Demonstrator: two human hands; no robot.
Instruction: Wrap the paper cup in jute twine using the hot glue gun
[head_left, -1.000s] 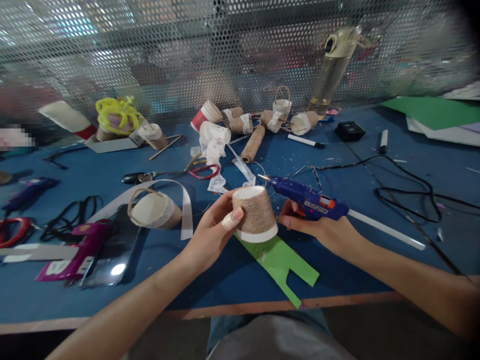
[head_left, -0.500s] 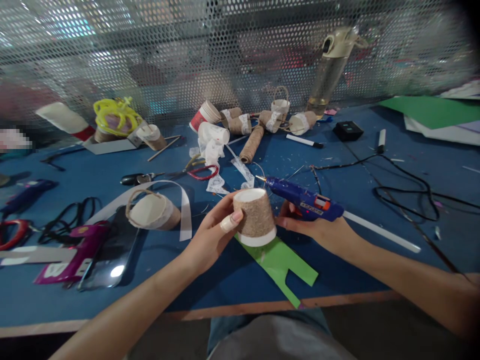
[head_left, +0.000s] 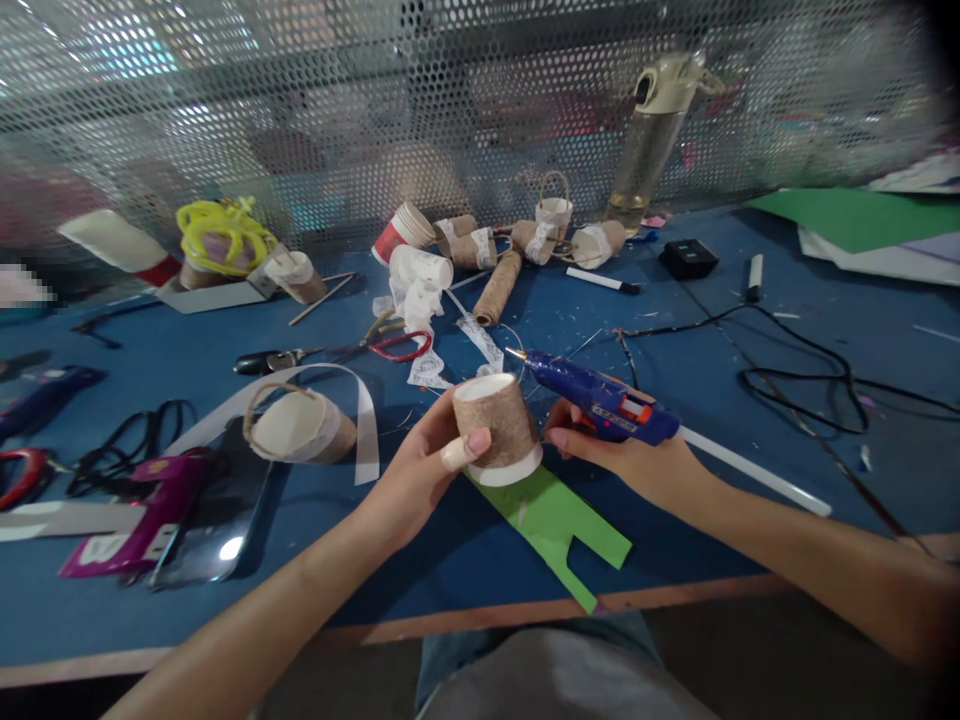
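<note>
A paper cup (head_left: pixel 496 425) wrapped in brown twine, with a bare white band at its lower end, is held in my left hand (head_left: pixel 431 455). The thumb presses on the twine and the fingers go behind the cup. My right hand (head_left: pixel 607 450) is closed around a blue glue gun (head_left: pixel 600 395), whose nozzle points left just above the cup, apart from it. A white glue stick (head_left: pixel 757 472) sticks out of the gun's back end. Beneath the cup lies a green cut-out sheet (head_left: pixel 559 525). Left of my left hand, a finished-looking small basket (head_left: pixel 300 425) rests on its side.
White lace (head_left: pixel 420 335), scissors with red handles (head_left: pixel 401 346) and a twine roll (head_left: pixel 499 290) lie beyond my hands. Several small twine-wrapped cups stand near the mesh panel (head_left: pixel 465 110), with a water bottle (head_left: pixel 649 140). A black cable (head_left: pixel 847 370) loops at right; a phone (head_left: pixel 217 520) lies left.
The cup in my left hand has turned and tilted slightly, and the thumb sits farther across the twine. The glue gun stays in my right hand. The whole view has shifted a little.
</note>
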